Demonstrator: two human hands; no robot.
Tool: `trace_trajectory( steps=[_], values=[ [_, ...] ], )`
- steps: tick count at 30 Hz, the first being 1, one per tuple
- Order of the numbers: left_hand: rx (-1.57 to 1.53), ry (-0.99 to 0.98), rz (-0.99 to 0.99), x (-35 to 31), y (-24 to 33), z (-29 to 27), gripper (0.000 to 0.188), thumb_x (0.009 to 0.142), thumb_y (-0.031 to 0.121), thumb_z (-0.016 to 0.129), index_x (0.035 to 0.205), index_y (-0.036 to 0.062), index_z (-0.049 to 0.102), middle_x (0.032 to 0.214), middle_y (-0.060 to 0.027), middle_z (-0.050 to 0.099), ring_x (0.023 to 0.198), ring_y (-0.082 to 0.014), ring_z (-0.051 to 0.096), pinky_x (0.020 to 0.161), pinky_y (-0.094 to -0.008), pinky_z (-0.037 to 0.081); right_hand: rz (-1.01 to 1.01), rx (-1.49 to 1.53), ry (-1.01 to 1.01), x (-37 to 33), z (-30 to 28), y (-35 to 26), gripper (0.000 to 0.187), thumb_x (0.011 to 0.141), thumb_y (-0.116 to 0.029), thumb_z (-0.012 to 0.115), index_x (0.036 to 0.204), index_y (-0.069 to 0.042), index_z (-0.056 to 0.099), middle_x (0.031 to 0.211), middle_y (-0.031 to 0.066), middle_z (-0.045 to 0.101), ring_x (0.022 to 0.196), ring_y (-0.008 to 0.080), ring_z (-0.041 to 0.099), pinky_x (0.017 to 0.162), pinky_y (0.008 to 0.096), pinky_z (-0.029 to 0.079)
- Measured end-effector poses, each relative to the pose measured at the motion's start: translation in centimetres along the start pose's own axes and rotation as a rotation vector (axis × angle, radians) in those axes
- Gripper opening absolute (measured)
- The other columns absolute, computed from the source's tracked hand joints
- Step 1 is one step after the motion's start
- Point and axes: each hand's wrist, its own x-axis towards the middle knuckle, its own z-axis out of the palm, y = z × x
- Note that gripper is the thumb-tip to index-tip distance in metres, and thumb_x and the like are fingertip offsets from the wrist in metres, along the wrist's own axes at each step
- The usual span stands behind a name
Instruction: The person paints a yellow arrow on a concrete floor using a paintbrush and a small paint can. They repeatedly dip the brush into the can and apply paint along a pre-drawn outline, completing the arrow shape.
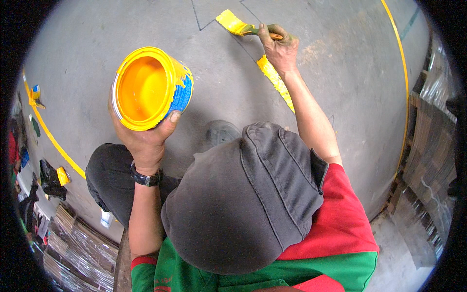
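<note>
My left hand (145, 138) grips an open can of yellow paint (151, 88) from below, thumb on its blue side, and holds it up off the concrete floor. A black watch sits on that wrist. My right hand (278, 47) reaches far forward and is closed around the handle of a wide paintbrush (232, 22) loaded with yellow paint. The bristles press on the floor at the end of a freshly painted yellow stripe (276, 80) that runs back under my right forearm. Thin drawn outlines mark the floor around the brush.
My grey cap (248, 194) fills the lower middle of the view. Long yellow lines cross the grey concrete floor (87, 58) at the left (53, 141) and right (403, 68). Stacks of flat cardboard (428, 160) stand at the right edge, with more stacked sheets and clutter at the lower left.
</note>
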Motion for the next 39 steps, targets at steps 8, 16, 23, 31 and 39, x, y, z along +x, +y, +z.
trace_trajectory(
  steps=[8, 16, 23, 31, 39],
  values=[
    [-0.109, 0.011, -0.001, -0.1, -0.2, 0.6, 0.099, 0.064, 0.026, 0.095, 0.142, 0.002, 0.039, 0.136, -0.0142, 0.054, 0.127, -0.0274, 0.055, 0.112, -0.041, 0.043, 0.067, 0.008, 0.003, -0.8, -1.0, -0.1, 0.026, 0.092, -0.028, 0.071, 0.078, -0.005, 0.069, 0.065, 0.0123, 0.065, 0.057, 0.0278, 0.067, 0.053, 0.0345, 0.05],
    [-0.136, 0.022, -0.02, -0.3, 0.1, 1.0, 0.1, 0.063, 0.025, 0.095, 0.143, 0.0015, 0.039, 0.137, -0.0144, 0.054, 0.128, -0.0272, 0.054, 0.112, -0.0414, 0.042, 0.073, -0.032, -0.021, -1.8, -2.3, -0.2, 0.027, 0.093, -0.029, 0.07, 0.079, -0.005, 0.07, 0.066, 0.0122, 0.067, 0.058, 0.0257, 0.068, 0.054, 0.0337, 0.051],
    [-0.174, 0.015, -0.052, -0.4, 0.5, 1.0, 0.102, 0.063, 0.023, 0.095, 0.143, 0.0008, 0.037, 0.137, -0.0144, 0.054, 0.128, -0.0269, 0.054, 0.112, -0.0409, 0.042, 0.083, -0.011, -0.025, -2.5, -2.9, 0.0, 0.028, 0.093, -0.031, 0.071, 0.08, -0.006, 0.071, 0.067, 0.0114, 0.068, 0.06, 0.0233, 0.069, 0.055, 0.0327, 0.052],
    [-0.137, 0.02, -0.016, -0.4, 0.7, 0.7, 0.1, 0.064, 0.023, 0.095, 0.143, 0.0009, 0.037, 0.137, -0.0148, 0.054, 0.128, -0.0269, 0.054, 0.112, -0.0406, 0.042, 0.12, -0.045, -0.087, -3.1, -4.4, -0.4, 0.029, 0.093, -0.031, 0.07, 0.081, -0.005, 0.071, 0.068, 0.0142, 0.067, 0.06, 0.0236, 0.069, 0.056, 0.0337, 0.052],
    [-0.125, 0.039, -0.009, -0.2, 0.6, 0.4, 0.101, 0.063, 0.024, 0.096, 0.143, 0.0001, 0.038, 0.136, -0.0144, 0.054, 0.127, -0.0266, 0.055, 0.111, -0.0399, 0.044, 0.146, -0.028, -0.097, -4.1, -5.8, -0.8, 0.028, 0.095, -0.031, 0.069, 0.087, -0.004, 0.073, 0.062, 0.0104, 0.061, 0.055, 0.0125, 0.055, 0.055, 0.0312, 0.046]
  ],
)
